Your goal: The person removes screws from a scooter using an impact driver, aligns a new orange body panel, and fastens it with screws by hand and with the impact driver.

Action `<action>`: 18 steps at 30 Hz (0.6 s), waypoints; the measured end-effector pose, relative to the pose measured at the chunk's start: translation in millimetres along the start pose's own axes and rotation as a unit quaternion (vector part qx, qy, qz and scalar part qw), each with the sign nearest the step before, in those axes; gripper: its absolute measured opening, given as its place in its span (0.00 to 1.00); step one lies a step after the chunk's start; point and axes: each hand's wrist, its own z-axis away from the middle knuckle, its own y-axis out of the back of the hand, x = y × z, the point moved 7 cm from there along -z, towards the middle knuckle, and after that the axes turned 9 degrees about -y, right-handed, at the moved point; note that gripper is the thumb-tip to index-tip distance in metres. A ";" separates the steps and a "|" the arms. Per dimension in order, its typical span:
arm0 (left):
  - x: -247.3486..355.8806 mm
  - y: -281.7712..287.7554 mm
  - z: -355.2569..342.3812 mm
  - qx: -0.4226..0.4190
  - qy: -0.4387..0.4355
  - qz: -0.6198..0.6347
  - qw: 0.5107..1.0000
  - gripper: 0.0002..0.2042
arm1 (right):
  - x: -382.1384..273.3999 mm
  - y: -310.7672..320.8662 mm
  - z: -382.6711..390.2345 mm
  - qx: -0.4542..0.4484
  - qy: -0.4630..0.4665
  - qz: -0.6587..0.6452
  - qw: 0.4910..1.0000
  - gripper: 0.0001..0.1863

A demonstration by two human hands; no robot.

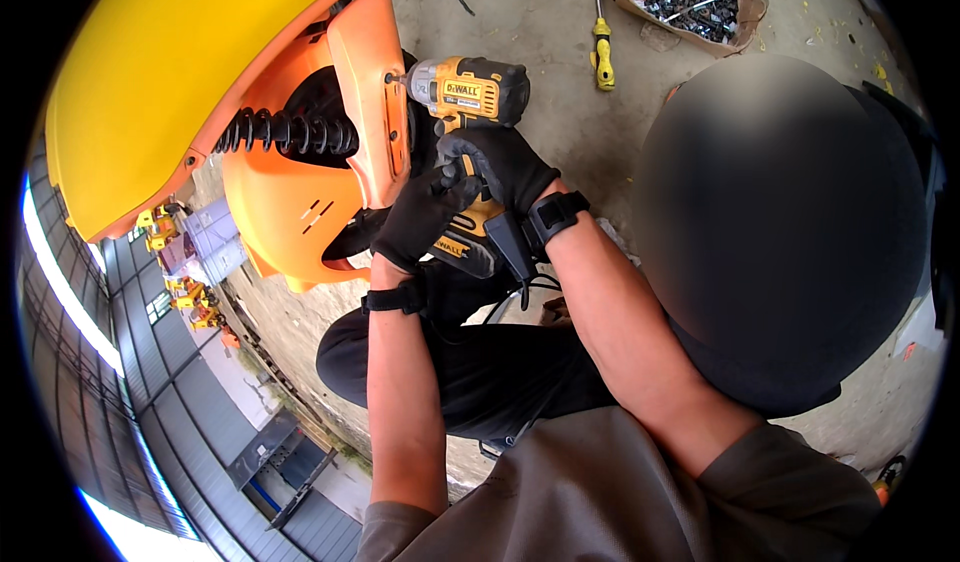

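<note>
A yellow-and-black cordless impact driver (472,90) lies level at the orange plastic panel (368,92), its nose up against a bolt point near the panel's right edge. My right hand (505,165), in a black glove, is closed around the upper handle below the motor housing. Lower on the same handle, my gloved left hand (425,212) has its fingers curled against the grip, close by the right hand. Part of the battery base shows under the hands. Behind the panel sits a black coil spring (290,132), beside an orange fender (290,197) and a yellow body panel (170,82).
A yellow screwdriver (602,54) lies on the concrete floor. Beyond it stands a cardboard box (755,24) of loose dark fasteners. A large dark rounded shape (790,252), partly blurred, fills the right side. Small yellow machines (190,297) stand farther off at left.
</note>
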 end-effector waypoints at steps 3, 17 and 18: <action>7.9 1.6 0.1 -0.001 -0.020 -0.041 0.999 0.11 | -2.9 0.5 1.3 0.011 0.009 0.043 0.999 0.12; 2.9 0.0 -2.2 0.002 -0.033 -0.007 0.999 0.11 | -5.4 4.2 -1.4 0.022 0.067 0.120 0.990 0.14; 3.6 -0.6 -2.1 0.006 -0.047 -0.005 0.999 0.11 | -7.5 1.4 2.3 0.030 0.043 0.089 0.995 0.14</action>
